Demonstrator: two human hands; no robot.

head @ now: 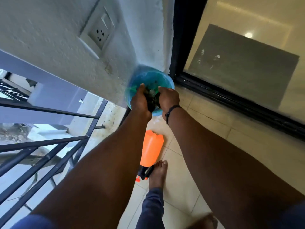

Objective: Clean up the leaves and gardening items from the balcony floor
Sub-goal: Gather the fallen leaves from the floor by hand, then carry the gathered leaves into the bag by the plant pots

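I've got both hands cupped round a dark clump of leaves (152, 99), left hand (140, 100) and right hand (168, 97), over the blue bucket (166, 81) at 12 o'clock. Prob. soft, crumbly, light; scoop from under.

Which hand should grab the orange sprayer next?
Probably left. Both hands, left hand and right hand, hold debris over the blue bucket, but the orange sprayer lies nearer the left forearm.
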